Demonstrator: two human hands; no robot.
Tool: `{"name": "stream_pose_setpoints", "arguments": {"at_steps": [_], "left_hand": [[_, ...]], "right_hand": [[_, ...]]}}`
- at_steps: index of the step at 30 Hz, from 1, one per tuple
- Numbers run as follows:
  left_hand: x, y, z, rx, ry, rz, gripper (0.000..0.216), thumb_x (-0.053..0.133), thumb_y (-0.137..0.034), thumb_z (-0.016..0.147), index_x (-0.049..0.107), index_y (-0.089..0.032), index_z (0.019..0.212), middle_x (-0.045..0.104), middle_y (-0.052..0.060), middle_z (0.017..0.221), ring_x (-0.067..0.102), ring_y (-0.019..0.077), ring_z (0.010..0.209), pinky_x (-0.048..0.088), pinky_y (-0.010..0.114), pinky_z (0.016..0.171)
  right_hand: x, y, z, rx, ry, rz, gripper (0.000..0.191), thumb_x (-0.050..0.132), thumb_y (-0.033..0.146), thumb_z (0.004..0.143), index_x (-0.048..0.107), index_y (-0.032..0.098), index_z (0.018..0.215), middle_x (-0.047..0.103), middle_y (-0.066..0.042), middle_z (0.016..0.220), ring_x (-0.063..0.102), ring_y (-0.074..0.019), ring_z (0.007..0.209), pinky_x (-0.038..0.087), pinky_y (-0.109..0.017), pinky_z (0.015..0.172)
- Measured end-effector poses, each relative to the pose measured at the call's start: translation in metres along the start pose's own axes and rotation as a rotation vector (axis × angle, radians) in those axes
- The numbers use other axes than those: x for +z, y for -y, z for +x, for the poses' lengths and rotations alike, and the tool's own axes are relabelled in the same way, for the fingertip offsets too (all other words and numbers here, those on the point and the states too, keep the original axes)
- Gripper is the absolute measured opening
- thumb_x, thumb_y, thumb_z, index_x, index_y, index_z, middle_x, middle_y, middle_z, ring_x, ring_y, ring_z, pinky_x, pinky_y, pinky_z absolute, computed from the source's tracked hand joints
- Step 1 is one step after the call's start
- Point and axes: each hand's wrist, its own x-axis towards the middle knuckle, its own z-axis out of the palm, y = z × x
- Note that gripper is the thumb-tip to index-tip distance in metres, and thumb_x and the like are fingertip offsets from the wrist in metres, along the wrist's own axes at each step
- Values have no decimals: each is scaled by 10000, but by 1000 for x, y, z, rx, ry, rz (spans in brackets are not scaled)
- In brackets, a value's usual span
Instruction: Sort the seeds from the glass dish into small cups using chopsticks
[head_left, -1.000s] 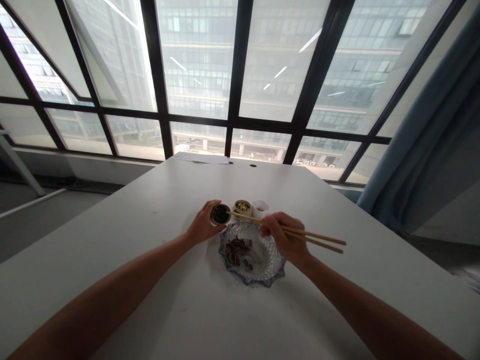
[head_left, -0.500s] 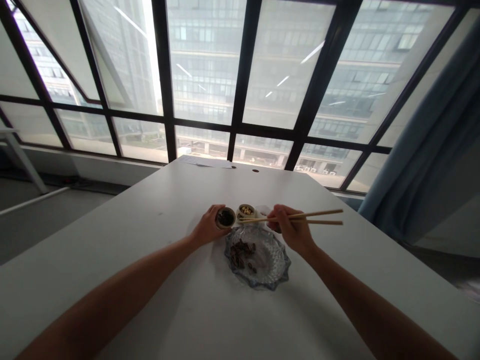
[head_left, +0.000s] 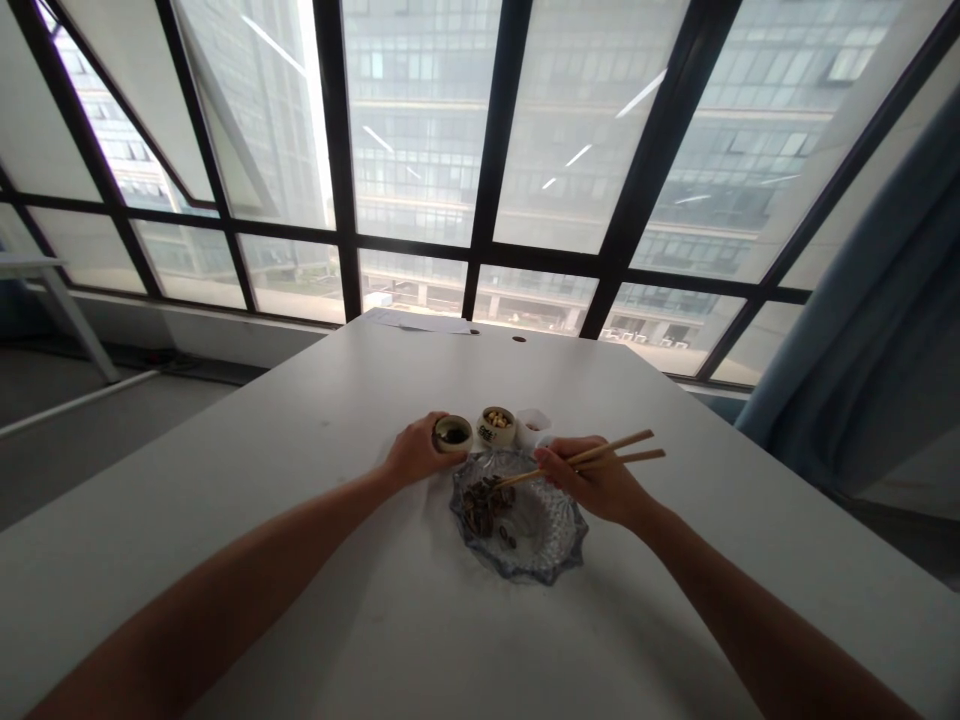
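Between the part-curled fingers of the left hand (head_left: 421,450): 1 small cup (head_left: 453,432), dark inside, held by its side. Within the closed fingers of the right hand (head_left: 594,478): 2 wooden chopsticks (head_left: 521,478), tips at the dark pieces (head_left: 480,508). These lie between both hands' fingers, in 1 scalloped glass dish (head_left: 555,520). Beyond the fingers stand 1 patterned cup (head_left: 496,428) of yellowish pieces and, beside it, 1 white container (head_left: 533,424).

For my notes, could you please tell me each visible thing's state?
Chopsticks: in the right grip, tips at dark pieces
Scalloped glass bowl: partly filled
Left cup: in the left grip, dark inside
Middle cup: upright, holding pale pieces
White container: upright, contents unclear
Window sash: tilted open
Curtain: drawn aside
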Motion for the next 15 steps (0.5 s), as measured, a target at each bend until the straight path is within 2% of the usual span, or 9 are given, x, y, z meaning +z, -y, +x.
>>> {"name": "stream_pose_setpoints", "arguments": {"at_steps": [3,6,9,15], "left_hand": [[-1,-1,1,-19,6,-20,589,787,-478,658,628,-218,1162,728,81,1070,688,269,966,545,396,881],[-1,-2,1,-30,10,-38,585,784,-490,665,631,-216,1159,726,83,1072,687,272,967,541,397,888],[0,-1,1,-29,21,-35,580,777,-490,676,625,-218,1165,720,80,1083,683,268,974,539,391,891],[0,-1,2,-4,27,-32,562,764,-478,689,627,-228,1173,711,80,1088,674,275,992,532,402,901]], "right_hand": [[-4,-2,-1,49,-53,5,507,502,540,955,594,161,631,579,-30,515,514,-131,463,373,-233,433],[-5,-1,0,105,-41,-11,516,497,561,948,589,166,630,581,-28,502,527,-136,453,379,-230,422],[-3,1,-1,94,-5,-25,526,481,575,949,591,170,633,590,-28,506,537,-138,455,385,-228,422],[-2,9,-2,78,-23,-60,522,466,570,961,578,178,635,581,-23,507,522,-130,447,367,-222,411]]}}
